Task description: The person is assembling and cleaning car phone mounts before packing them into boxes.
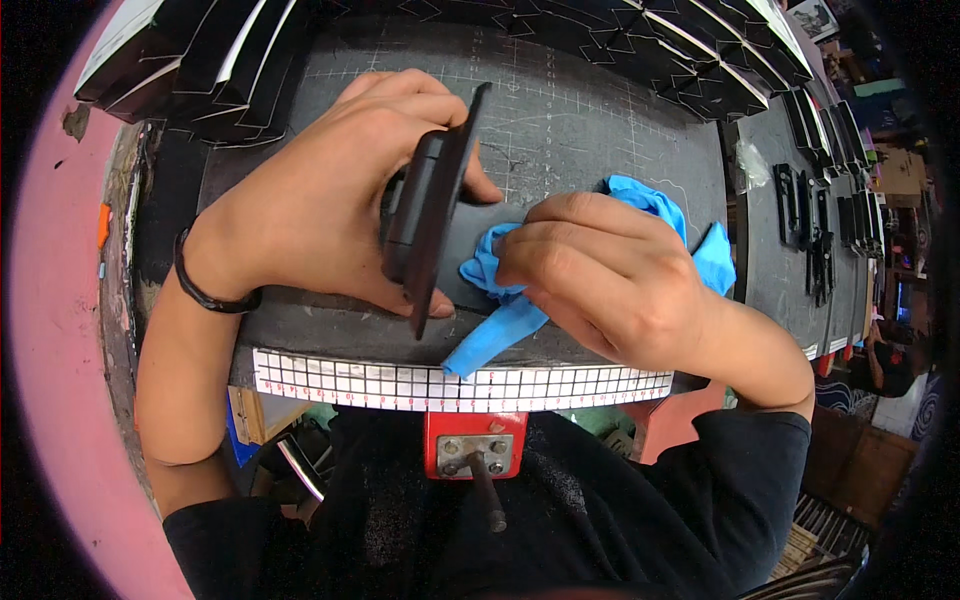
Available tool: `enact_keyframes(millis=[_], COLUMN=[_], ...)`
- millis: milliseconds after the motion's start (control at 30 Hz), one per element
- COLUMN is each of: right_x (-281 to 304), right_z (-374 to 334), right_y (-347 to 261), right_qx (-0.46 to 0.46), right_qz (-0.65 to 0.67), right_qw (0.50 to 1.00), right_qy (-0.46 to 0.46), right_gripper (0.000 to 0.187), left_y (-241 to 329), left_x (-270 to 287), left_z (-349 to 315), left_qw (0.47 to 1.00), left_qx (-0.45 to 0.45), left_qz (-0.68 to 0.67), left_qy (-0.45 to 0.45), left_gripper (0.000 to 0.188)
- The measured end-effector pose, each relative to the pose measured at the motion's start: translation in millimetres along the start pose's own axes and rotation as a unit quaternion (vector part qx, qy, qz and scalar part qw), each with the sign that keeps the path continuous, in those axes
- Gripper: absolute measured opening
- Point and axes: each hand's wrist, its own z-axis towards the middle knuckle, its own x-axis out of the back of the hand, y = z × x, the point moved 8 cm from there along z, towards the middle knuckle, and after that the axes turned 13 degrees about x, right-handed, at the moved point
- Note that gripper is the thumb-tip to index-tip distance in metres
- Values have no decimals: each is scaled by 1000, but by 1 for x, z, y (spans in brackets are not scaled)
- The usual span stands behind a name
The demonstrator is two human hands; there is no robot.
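My left hand (365, 170) grips a flat black panel-like piece (440, 215) by its edges, tilted up nearly on edge above the dark work mat. A thicker ridged block shows on the panel's left side, partly hidden by my fingers; its exact kind I cannot make out. In my right hand (605, 270) a crumpled bright blue cloth (490, 265) is bunched between closed fingers. Its loose ends stick out below and behind the hand. The bunched part of the cloth is close to the panel's right face; I see a small gap between them.
Black open-topped boxes (210, 70) stand at the back left, with more black boxes (670, 50) along the back. A gridded ruler strip (460, 387) lines the table's front edge, above a red vise-like fixture (475, 445). Black parts (800, 220) lie on the right-hand surface.
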Motion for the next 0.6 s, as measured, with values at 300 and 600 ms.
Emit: enact_keyframes(millis=[300,600], right_x=[-3,10], right_z=[-1,-9], right_y=[0,23], right_qx=[19,-51], right_qz=[9,136], right_qw=[1000,984], right_qy=[6,106], right_gripper=[37,35], left_y=[-1,-1], left_x=[-1,-2], left_z=[-2,-3], left_qw=[1000,999], left_qx=[6,-6], left_qz=[-13,-25], left_qy=[-2,37], left_gripper=[73,71])
